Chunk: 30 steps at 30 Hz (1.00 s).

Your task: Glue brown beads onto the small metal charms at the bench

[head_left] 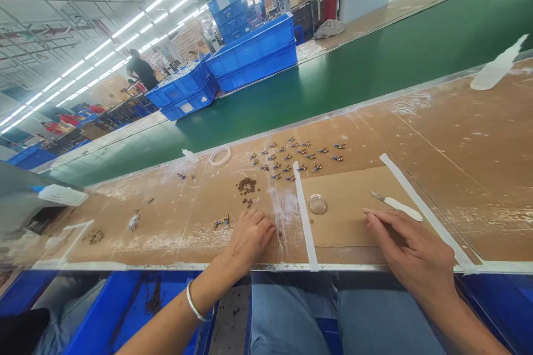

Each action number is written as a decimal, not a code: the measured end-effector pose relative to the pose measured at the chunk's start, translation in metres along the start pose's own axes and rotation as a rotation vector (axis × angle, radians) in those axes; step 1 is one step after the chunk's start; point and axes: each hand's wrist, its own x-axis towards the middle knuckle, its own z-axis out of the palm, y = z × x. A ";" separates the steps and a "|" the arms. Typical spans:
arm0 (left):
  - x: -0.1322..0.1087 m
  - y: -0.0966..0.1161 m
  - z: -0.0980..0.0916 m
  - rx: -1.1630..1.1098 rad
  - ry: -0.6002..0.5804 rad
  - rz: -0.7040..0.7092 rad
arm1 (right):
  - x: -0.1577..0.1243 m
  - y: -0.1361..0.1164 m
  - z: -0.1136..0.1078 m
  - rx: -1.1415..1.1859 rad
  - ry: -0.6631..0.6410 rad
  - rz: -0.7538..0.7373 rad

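Note:
My left hand (250,238) rests knuckles-up on the cardboard-covered bench, fingers curled under; what they hold, if anything, is hidden. Just left of it lie one or two small blue-and-gold parts (222,222). My right hand (410,252) lies flat on the cardboard sheet (345,216) with fingers stretched out, holding nothing. A white-handled knife (396,206) lies just beyond its fingertips. A small clear cup (318,204) sits between the hands. Farther out, several blue-and-gold parts (297,156) are laid in rows, and a pile of tiny brown pieces (247,184) sits beside them.
A tape ring (220,155) lies near the bench's far edge. White tape strips (305,216) cross the cardboard. Beyond runs a green conveyor belt (333,83), with stacked blue crates (254,52) behind it. A person in dark clothes (141,69) stands far left. Blue bins (125,305) sit below the bench.

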 end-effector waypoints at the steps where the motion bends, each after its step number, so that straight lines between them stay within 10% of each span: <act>1: 0.002 0.001 -0.001 -0.010 -0.025 -0.022 | 0.000 0.001 0.000 -0.001 0.001 -0.010; 10: -0.005 0.005 -0.016 -0.330 -0.197 -0.150 | 0.001 0.002 0.000 -0.012 0.004 -0.041; 20: -0.005 0.007 -0.016 -0.191 -0.218 -0.150 | 0.001 -0.001 -0.001 -0.023 -0.003 -0.010; 30: -0.042 0.001 -0.018 -0.230 0.115 -0.149 | 0.000 0.004 -0.002 -0.024 -0.011 -0.038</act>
